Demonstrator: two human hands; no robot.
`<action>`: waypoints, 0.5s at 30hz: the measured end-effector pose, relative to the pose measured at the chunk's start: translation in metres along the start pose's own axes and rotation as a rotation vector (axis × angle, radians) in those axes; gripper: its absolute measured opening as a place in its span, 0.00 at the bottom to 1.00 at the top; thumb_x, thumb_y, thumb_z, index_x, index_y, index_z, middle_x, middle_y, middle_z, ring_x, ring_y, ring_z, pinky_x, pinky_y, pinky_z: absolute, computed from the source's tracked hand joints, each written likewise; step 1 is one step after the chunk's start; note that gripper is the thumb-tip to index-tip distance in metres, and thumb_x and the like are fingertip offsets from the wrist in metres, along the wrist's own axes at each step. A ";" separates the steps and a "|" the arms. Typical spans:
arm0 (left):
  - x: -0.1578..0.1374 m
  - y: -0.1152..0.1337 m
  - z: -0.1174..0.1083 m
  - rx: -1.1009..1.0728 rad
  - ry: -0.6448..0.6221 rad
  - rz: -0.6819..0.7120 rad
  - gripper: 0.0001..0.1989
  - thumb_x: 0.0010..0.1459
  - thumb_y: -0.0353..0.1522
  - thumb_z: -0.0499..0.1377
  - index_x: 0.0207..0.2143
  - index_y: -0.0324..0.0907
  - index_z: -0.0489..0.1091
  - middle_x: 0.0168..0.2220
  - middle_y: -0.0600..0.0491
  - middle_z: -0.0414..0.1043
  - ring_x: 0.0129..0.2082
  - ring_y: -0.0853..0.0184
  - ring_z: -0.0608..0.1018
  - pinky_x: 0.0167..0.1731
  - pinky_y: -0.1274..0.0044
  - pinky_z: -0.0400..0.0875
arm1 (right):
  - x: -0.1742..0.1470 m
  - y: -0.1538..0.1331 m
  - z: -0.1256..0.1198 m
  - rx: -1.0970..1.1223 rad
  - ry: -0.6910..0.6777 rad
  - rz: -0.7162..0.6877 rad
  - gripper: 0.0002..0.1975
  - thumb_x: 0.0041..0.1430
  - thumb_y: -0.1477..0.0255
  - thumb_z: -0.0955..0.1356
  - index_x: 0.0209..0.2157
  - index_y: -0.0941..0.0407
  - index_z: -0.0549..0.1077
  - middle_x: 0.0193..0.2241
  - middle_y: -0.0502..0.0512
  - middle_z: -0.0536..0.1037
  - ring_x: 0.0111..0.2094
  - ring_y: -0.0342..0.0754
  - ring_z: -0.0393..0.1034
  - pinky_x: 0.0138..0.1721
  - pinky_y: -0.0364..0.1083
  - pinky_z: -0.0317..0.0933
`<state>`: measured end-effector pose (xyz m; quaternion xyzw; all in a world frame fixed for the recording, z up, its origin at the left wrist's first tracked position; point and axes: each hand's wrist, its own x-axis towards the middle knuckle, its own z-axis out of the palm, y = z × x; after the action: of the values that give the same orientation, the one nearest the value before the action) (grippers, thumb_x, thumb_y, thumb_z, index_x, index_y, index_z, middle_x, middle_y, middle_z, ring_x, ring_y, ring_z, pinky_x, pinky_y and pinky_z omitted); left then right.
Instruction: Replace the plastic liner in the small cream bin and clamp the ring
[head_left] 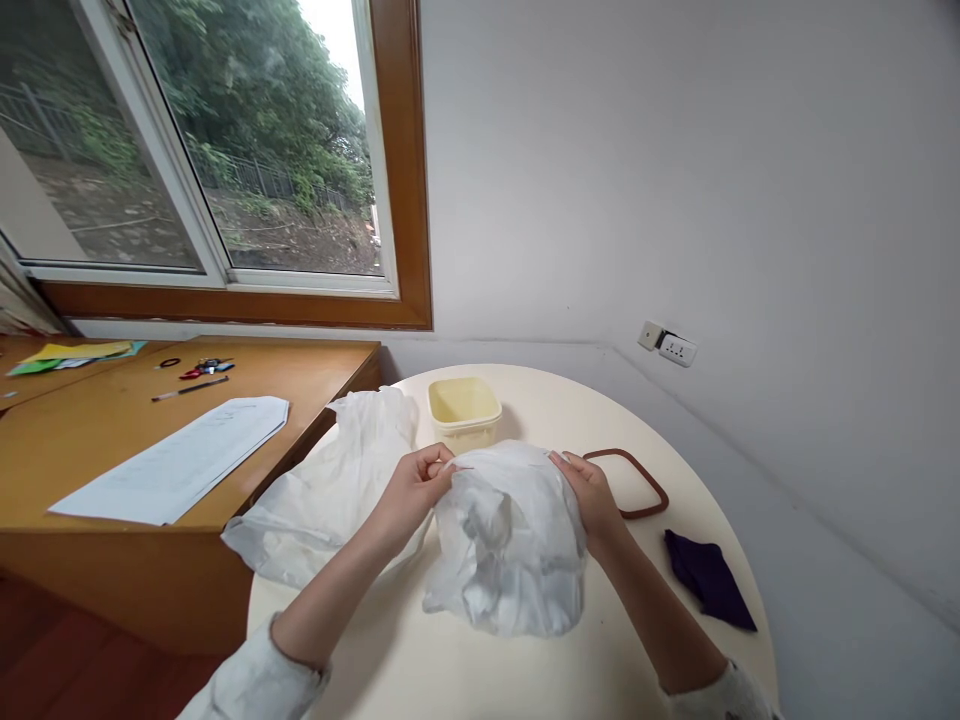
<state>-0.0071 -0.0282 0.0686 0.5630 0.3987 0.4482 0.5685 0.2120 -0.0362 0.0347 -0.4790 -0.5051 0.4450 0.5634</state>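
Note:
A white, thin plastic bag (517, 545) hangs crumpled between my two hands above the round table. My left hand (416, 490) pinches its upper left edge, with the fingers curled in. On the other side my right hand (592, 495) grips the upper right edge between thumb and fingers. Just beyond the bag stands a pale yellow plastic bin (465, 425), its open top facing up. Another white plastic bag (337, 490) lies spread out to the left, partly behind my left forearm. Whether anything is inside the held bag I cannot tell.
On the cream round table (547, 390), a brown rounded frame (649, 490) and a folded dark purple cloth (709, 580) lie at right. A wooden desk (247, 480) adjoins at left, bearing papers (180, 460), a pen (190, 389) and small items. A wall socket (677, 349) is behind.

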 end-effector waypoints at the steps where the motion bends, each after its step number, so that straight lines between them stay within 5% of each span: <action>1: 0.000 0.000 -0.002 -0.013 0.012 0.002 0.15 0.47 0.40 0.60 0.21 0.39 0.60 0.15 0.62 0.56 0.16 0.77 0.58 0.19 0.83 0.51 | 0.002 0.005 -0.003 -0.017 0.019 0.005 0.20 0.52 0.58 0.64 0.18 0.55 0.55 0.19 0.45 0.54 0.22 0.39 0.46 0.22 0.41 0.44; 5: -0.001 0.002 -0.005 -0.059 0.082 -0.018 0.18 0.49 0.43 0.59 0.20 0.39 0.58 0.18 0.61 0.57 0.18 0.76 0.60 0.20 0.83 0.53 | 0.009 0.017 -0.014 -0.180 -0.028 -0.014 0.18 0.52 0.57 0.63 0.20 0.56 0.62 0.17 0.45 0.58 0.20 0.40 0.51 0.22 0.42 0.48; 7: -0.001 0.001 -0.005 -0.066 0.080 -0.060 0.18 0.49 0.43 0.58 0.20 0.39 0.58 0.19 0.60 0.58 0.18 0.76 0.61 0.20 0.83 0.53 | 0.009 0.015 -0.017 -0.297 -0.125 -0.069 0.15 0.51 0.59 0.65 0.34 0.56 0.69 0.24 0.48 0.66 0.25 0.43 0.60 0.28 0.43 0.55; 9: -0.001 -0.001 -0.003 -0.051 0.061 -0.098 0.18 0.49 0.44 0.58 0.21 0.40 0.58 0.19 0.60 0.58 0.19 0.75 0.62 0.20 0.83 0.54 | 0.004 0.006 -0.018 -0.406 -0.233 -0.145 0.28 0.48 0.63 0.67 0.51 0.53 0.61 0.39 0.55 0.69 0.40 0.48 0.64 0.40 0.47 0.58; 12: 0.000 -0.004 0.000 -0.022 0.032 -0.117 0.18 0.50 0.44 0.56 0.23 0.39 0.59 0.20 0.60 0.59 0.19 0.75 0.62 0.20 0.83 0.54 | -0.006 -0.014 -0.014 -0.496 -0.412 -0.241 0.44 0.40 0.67 0.71 0.59 0.47 0.49 0.58 0.57 0.53 0.58 0.53 0.47 0.54 0.53 0.48; 15: 0.001 -0.005 0.004 -0.007 0.009 -0.070 0.17 0.52 0.44 0.56 0.23 0.39 0.60 0.21 0.60 0.59 0.20 0.75 0.61 0.20 0.83 0.54 | -0.009 -0.028 -0.006 -0.399 -0.567 -0.269 0.30 0.42 0.68 0.71 0.50 0.49 0.65 0.58 0.56 0.52 0.58 0.54 0.47 0.55 0.51 0.48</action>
<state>-0.0031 -0.0285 0.0639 0.5446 0.4193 0.4320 0.5839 0.2180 -0.0498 0.0607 -0.3663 -0.7766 0.3746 0.3500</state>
